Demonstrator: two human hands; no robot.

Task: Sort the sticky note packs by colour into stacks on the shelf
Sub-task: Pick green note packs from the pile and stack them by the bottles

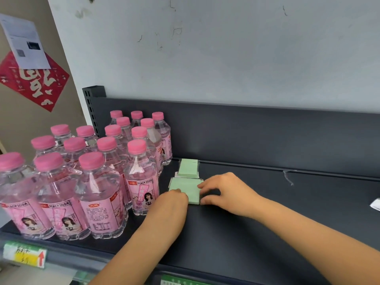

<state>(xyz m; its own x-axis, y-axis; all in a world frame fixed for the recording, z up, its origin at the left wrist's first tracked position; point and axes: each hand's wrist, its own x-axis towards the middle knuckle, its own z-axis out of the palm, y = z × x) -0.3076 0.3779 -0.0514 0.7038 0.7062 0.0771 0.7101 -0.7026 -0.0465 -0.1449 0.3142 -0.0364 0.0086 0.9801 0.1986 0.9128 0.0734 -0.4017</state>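
Note:
Two stacks of green sticky note packs lie on the dark shelf (267, 202). The far stack (188, 168) sits near the back panel. The near stack (186, 187) lies in front of it. My left hand (172, 202) holds the near stack's front left corner, its fingers curled at the edge. My right hand (226, 194) grips its right side, with fingers at the top right corner and the thumb at the front right corner. The underside of the near stack is hidden.
Several pink-capped peach soda bottles (139, 177) crowd the shelf's left part, right beside the packs. A white scrap (375, 204) lies at the right edge. Price tags (24, 254) hang on the shelf's front lip. A grey wall rises behind.

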